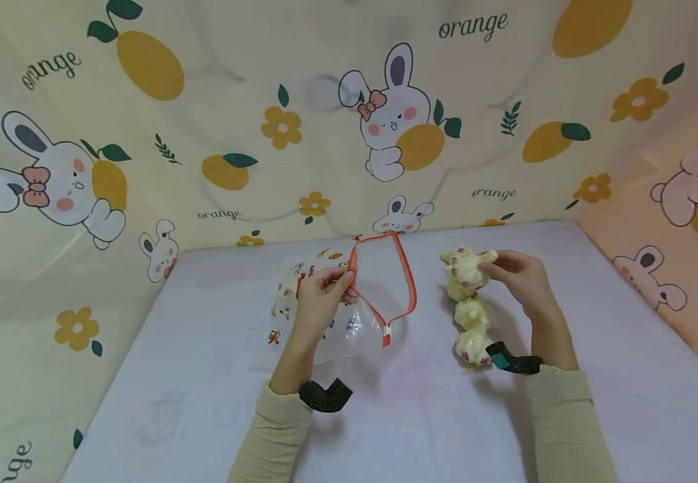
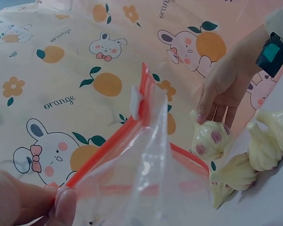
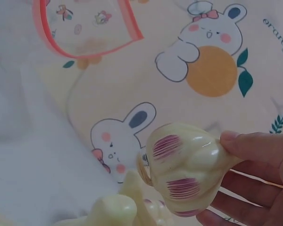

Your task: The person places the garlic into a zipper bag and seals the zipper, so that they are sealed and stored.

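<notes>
My left hand [image 1: 323, 295] pinches the red-edged rim of a clear plastic slider zip bag [image 1: 355, 345] printed with small cartoon figures. The bag's mouth gapes toward the right, and a white slider [image 2: 136, 102] sits at one end of the red zip. My right hand [image 1: 525, 280] holds a cream garlic bulb [image 3: 186, 169] with purple streaks by its stem, between thumb and fingers. Several more garlic bulbs [image 1: 472, 342] lie in a row on the table, below and nearer than the held one. The held bulb is to the right of the bag, apart from it.
A white-covered table [image 1: 204, 402] spreads under both hands. Behind it and along its sides hangs a cream and peach cloth [image 1: 216, 121] with rabbits, oranges and flowers. Each wrist carries a black strapped device [image 1: 326, 396].
</notes>
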Tool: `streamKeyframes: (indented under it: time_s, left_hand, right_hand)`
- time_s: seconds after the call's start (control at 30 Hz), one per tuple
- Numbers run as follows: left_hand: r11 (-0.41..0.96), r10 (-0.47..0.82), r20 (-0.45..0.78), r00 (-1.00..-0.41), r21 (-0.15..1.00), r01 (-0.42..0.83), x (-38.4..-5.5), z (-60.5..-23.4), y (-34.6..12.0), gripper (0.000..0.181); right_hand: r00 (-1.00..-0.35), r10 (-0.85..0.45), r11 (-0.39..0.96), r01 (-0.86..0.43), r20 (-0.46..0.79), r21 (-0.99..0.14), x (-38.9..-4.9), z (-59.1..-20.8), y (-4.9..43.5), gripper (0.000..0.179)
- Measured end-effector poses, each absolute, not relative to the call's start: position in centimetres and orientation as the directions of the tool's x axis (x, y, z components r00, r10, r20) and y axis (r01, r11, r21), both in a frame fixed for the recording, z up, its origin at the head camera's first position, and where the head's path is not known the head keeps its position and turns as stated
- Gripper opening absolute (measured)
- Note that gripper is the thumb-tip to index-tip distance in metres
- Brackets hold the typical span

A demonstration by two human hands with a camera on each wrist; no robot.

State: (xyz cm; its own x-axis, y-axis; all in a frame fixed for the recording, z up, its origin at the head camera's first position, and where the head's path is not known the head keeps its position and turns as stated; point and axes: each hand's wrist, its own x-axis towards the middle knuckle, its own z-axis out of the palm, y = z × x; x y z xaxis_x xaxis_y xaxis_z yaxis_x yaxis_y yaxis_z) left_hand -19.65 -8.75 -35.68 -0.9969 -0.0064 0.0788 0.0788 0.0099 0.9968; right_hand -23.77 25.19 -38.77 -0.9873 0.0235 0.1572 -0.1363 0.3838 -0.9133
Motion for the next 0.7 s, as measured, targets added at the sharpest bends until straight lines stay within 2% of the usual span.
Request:
streamKeyframes:
  time_s: [0.33,0.7]
  left_hand:
    - [0.005,-0.012,0.068,-0.998,0.998,0.068,-19.6,-35.6,-8.6,0.021]
    - [0.000,-0.006,0.070,-0.998,0.998,0.070,-19.6,-35.6,-8.6,0.021]
  right_hand:
    - [-0.992,0.017,0.410,-0.109,0.128,-0.905,-23.8,-38.7,24.5,0.047]
    - [-0.993,0.015,0.397,-0.104,0.120,-0.912,-23.8,-38.4,23.7,0.047]
